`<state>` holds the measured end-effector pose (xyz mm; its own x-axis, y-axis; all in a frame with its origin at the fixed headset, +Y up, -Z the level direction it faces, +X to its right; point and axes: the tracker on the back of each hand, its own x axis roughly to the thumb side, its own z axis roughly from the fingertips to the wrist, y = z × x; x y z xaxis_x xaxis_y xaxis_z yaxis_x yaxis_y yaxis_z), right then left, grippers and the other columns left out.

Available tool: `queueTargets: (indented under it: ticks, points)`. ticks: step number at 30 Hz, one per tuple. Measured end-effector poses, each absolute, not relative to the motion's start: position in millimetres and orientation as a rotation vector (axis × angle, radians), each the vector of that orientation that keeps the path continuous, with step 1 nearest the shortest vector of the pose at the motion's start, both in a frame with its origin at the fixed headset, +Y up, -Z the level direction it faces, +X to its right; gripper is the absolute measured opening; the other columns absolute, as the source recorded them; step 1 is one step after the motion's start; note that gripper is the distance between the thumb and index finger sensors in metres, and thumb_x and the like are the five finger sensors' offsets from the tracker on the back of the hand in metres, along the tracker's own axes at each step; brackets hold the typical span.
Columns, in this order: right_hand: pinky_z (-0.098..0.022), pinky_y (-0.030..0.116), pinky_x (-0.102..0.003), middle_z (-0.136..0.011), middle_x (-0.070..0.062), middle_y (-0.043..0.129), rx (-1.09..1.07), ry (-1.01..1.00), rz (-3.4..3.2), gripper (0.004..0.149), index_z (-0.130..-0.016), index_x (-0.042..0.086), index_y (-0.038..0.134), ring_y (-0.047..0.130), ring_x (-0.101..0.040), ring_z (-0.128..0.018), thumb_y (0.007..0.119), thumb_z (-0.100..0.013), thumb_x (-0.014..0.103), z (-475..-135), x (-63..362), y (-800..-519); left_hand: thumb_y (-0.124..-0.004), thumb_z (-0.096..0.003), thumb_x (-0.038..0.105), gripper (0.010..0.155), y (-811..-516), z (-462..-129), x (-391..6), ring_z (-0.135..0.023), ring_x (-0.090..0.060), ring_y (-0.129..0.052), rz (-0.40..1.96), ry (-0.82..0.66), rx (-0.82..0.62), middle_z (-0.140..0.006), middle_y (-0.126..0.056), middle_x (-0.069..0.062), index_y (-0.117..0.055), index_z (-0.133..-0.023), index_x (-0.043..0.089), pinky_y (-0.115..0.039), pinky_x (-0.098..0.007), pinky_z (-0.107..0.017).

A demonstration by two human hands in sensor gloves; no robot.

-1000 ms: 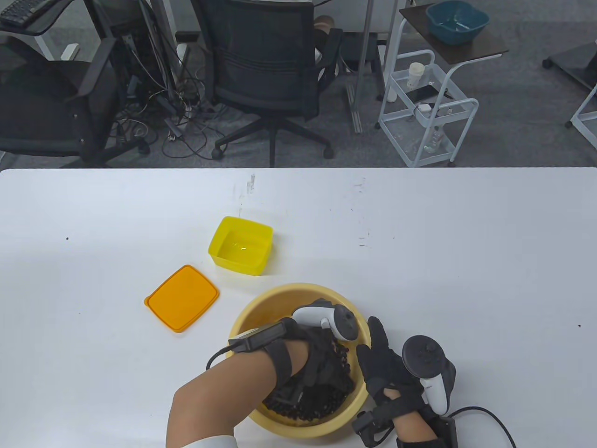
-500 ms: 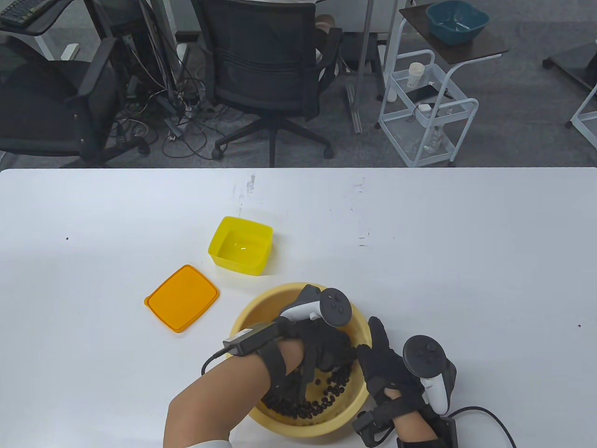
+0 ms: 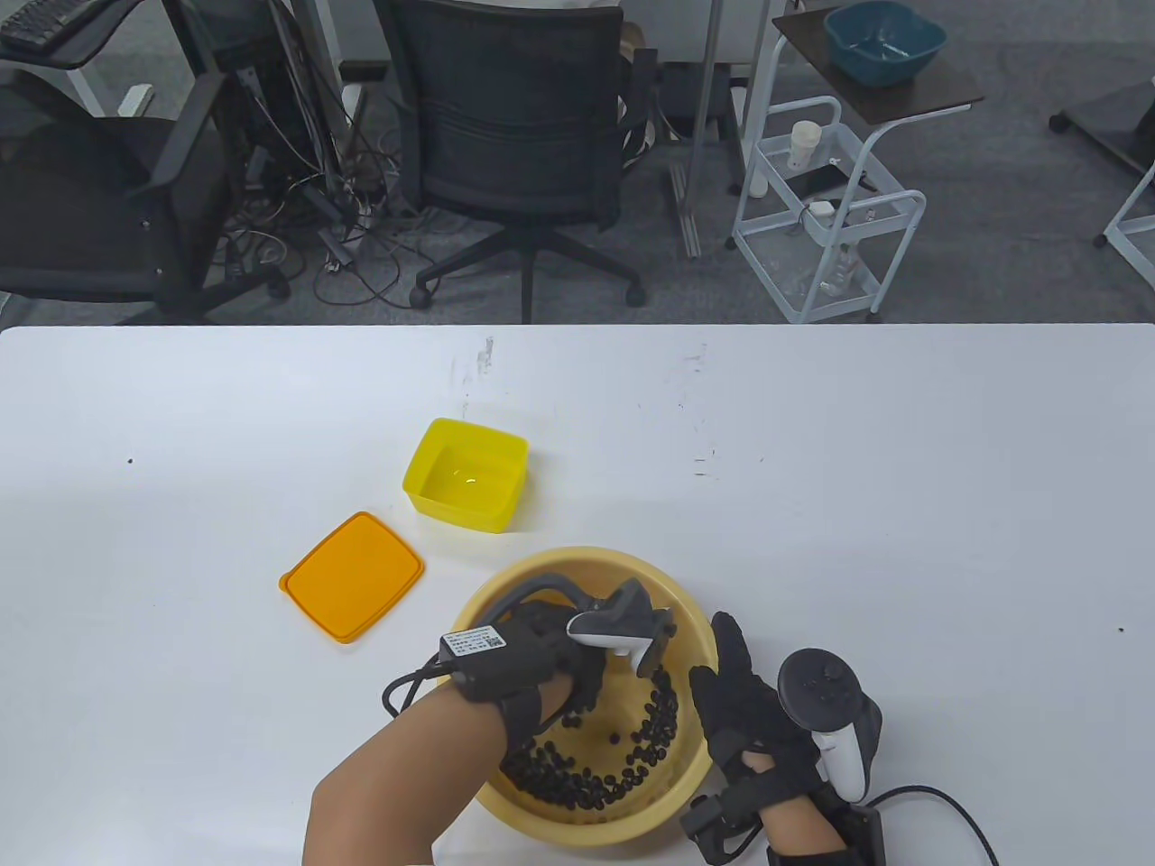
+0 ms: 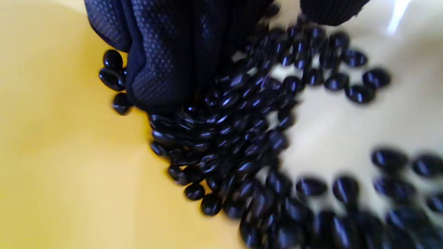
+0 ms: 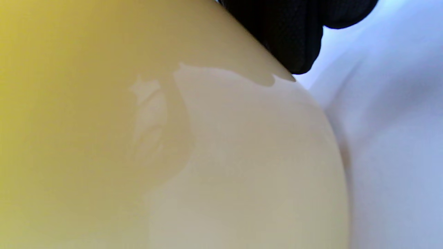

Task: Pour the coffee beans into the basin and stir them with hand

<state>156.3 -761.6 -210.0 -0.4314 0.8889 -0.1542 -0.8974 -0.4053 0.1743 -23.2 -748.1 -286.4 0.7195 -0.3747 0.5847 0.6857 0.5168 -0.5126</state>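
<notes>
The left hand [image 3: 550, 658] is down inside the basin [image 3: 686, 622], gloved fingers [image 4: 162, 55] straight and loose among the beans [image 3: 586, 780], which lie toward the person and right of it. The right hand [image 3: 744, 713] steadies the outer wall with flat fingers. The beans are glossy black ovals, the basin smooth yellow plastic.

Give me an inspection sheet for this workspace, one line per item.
Surface: white table, small dark specks.
Job's things: coffee beans lie in the yellow basin; yellow box open and empty, orange lid flat beside it.
Clutter: nothing seen.
Grippers: left hand inside the basin, fingers among the beans; right hand against the basin's outer wall.
Cables: black leads at both wrists.
Surroundings: office chairs, floor wiring, white cart, blue tub.
</notes>
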Motion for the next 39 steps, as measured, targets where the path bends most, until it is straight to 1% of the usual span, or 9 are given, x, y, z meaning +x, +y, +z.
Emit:
queueTargets:
  ticks: [3,8,11,13,17,24,28,35,39]
  points:
    - [-0.061,0.053,-0.062,-0.091,-0.023,0.059,-0.045,0.275,2.0,0.065,-0.101,0.013,0.019,0.077,-0.049,-0.075,0.055,-0.051,0.037,-210,156,-762,-0.059,-0.0528,0.05,0.069,-759,-283,-26,-0.057,-0.038,-0.107,-0.641,-0.34,-1.088,-0.073,-0.096,-0.027,-0.078,-0.086,-0.008,-0.067,-0.05,-0.067]
    - [-0.061,0.053,-0.062,-0.091,-0.023,0.059,-0.045,0.276,1.999,0.065,-0.101,0.013,0.019,0.077,-0.049,-0.075,0.055,-0.051,0.037,-210,156,-762,-0.061,-0.0508,0.052,0.069,-769,-276,-18,-0.043,-0.037,-0.112,-0.336,-0.421,-1.323,-0.06,-0.105,-0.024,-0.088,-0.073,-0.008,-0.074,-0.048,-0.062]
    - [-0.061,0.053,-0.062,-0.091,-0.023,0.058,-0.045,0.278,1.998,0.065,-0.101,0.013,0.019,0.077,-0.049,-0.075,0.055,-0.051,0.037,-210,156,-762,-0.059,-0.0515,0.053,0.068,-772,-275,-9,-0.048,-0.033,-0.111,0.016,-0.508,-1.414,-0.064,-0.103,-0.02,-0.085,-0.077,-0.005,-0.072,-0.048,-0.064]
    - [-0.061,0.053,-0.062,-0.091,-0.023,0.058,-0.044,0.278,1.997,0.065,-0.101,0.013,0.019,0.077,-0.049,-0.075,0.055,-0.051,0.037,-210,156,-762,-0.057,-0.0534,0.053,0.066,-772,-277,-5,-0.059,-0.03,-0.108,0.226,-0.551,-1.426,-0.073,-0.098,-0.017,-0.077,-0.084,-0.002,-0.07,-0.049,-0.065]
    - [-0.061,0.053,-0.062,-0.091,-0.022,0.058,-0.045,0.279,1.996,0.065,-0.101,0.013,0.019,0.077,-0.049,-0.075,0.054,-0.051,0.037,-210,157,-762,-0.051,-0.0572,0.053,0.067,-771,-290,-6,-0.073,-0.024,-0.098,0.511,-0.551,-1.306,-0.086,-0.083,-0.014,-0.055,-0.097,-0.001,-0.067,-0.046,-0.068]
    - [-0.061,0.053,-0.062,-0.091,-0.023,0.058,-0.043,0.281,1.995,0.065,-0.101,0.013,0.019,0.077,-0.049,-0.075,0.054,-0.051,0.037,-210,156,-762,-0.051,-0.0573,0.054,0.067,-759,-305,-20,-0.075,-0.021,-0.092,0.539,-0.442,-1.061,-0.091,-0.077,-0.013,-0.047,-0.1,0.002,-0.062,-0.044,-0.072]
    - [-0.061,0.053,-0.062,-0.091,-0.023,0.058,-0.043,0.281,1.996,0.065,-0.101,0.013,0.019,0.077,-0.049,-0.075,0.054,-0.051,0.037,-210,156,-762,-0.054,-0.0562,0.053,0.066,-753,-307,-23,-0.075,-0.022,-0.091,0.438,-0.445,-0.919,-0.091,-0.075,-0.013,-0.048,-0.1,0.004,-0.058,-0.046,-0.073]
    - [-0.061,0.053,-0.062,-0.091,-0.023,0.058,-0.043,0.281,1.995,0.065,-0.101,0.013,0.019,0.077,-0.049,-0.075,0.054,-0.051,0.037,-210,156,-762,-0.056,-0.0554,0.05,0.064,-748,-302,-19,-0.077,-0.028,-0.083,0.273,-0.492,-0.808,-0.095,-0.069,-0.016,-0.047,-0.102,0.006,-0.047,-0.051,-0.076]
    - [-0.061,0.053,-0.062,-0.091,-0.023,0.058,-0.044,0.282,1.991,0.065,-0.101,0.013,0.019,0.077,-0.049,-0.075,0.054,-0.051,0.037,-210,156,-762,-0.061,-0.054,0.046,0.058,-739,-297,-13,-0.082,-0.036,-0.081,-0.032,-0.594,-0.655,-0.097,-0.068,-0.02,-0.06,-0.102,0.014,-0.045,-0.053,-0.076]
